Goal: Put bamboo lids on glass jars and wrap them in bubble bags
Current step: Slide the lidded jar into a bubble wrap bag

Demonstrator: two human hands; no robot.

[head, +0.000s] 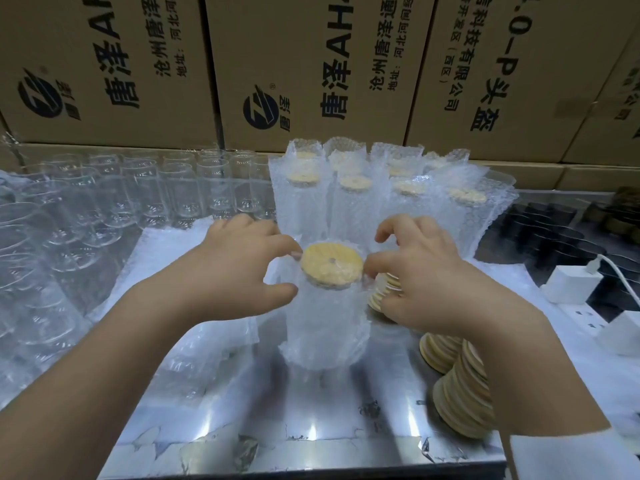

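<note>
You are in the wrapping step. One jar (323,317) stands upright near the middle of the tabletop (311,403) with its bamboo lid (331,266) on, and a bubble bag (349,355) sheathes it from base to rim. Your left hand (239,268) curls forefinger and thumb round the bag's top, just left of the lid. Your right hand (426,271) pinches the bag's edge at the lid's right side, its other fingers raised and bent.

The bag's mouth looks about level with the lid, so the next move is probably to draw both sides up evenly past the lid. Keep the jar upright as you do, since an uneven tug could tip it. After that it likely joins the wrapped jars (381,192) toward the far edge.

For the next round, bare glass jars (104,209) stand along the left edge. Lid stacks (460,386) lean near the right edge, and flat bags (194,344) lie under your left forearm
</note>
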